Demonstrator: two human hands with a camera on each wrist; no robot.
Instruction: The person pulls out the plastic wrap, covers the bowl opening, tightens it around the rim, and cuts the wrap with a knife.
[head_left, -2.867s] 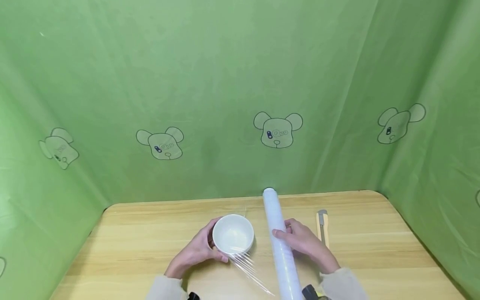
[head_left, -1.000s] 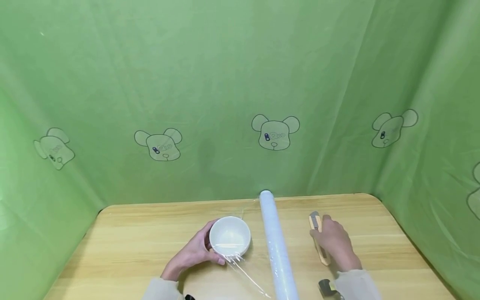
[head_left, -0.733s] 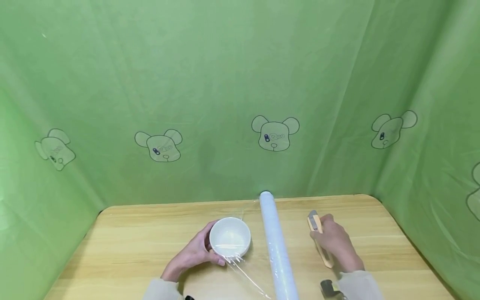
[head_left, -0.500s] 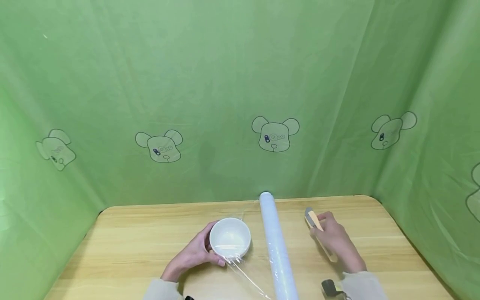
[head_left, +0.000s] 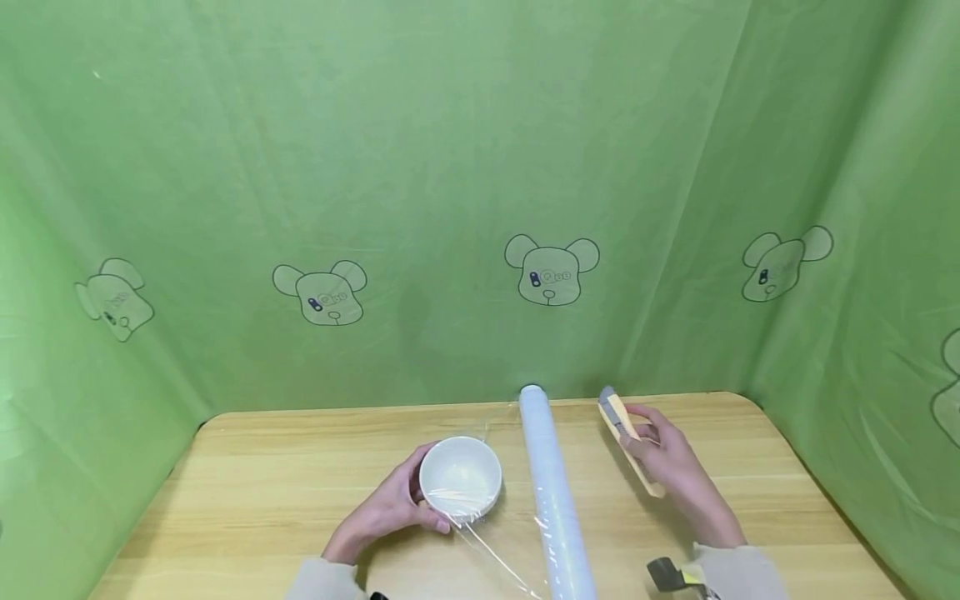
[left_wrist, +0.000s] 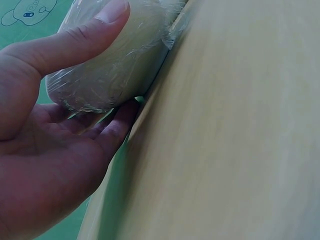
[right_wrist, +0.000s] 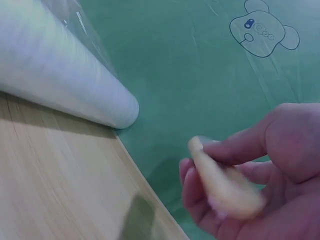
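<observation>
A white bowl point(head_left: 459, 473) sits left of centre on the table, with clear cling film point(head_left: 487, 542) stretched over its near side toward a roll. My left hand point(head_left: 397, 500) grips the bowl from the left, thumb on its near side; in the left wrist view, crinkled film covers the bowl's outside point(left_wrist: 100, 75). The white cling film roll point(head_left: 555, 492) lies lengthwise to the right of the bowl. Right of the roll, my right hand point(head_left: 667, 458) holds a pale orange box cutter point(head_left: 630, 442), raised off the table. In the right wrist view the cutter point(right_wrist: 225, 192) is blurred.
The wooden table point(head_left: 285, 467) ends at a green curtain point(head_left: 435, 350) printed with bear heads, which also stands along both sides. The roll's far end reaches the table's back edge.
My right hand has left the roll, picked up the box cutter and raised it, its head moving away and left. My left hand stays on the bowl.
</observation>
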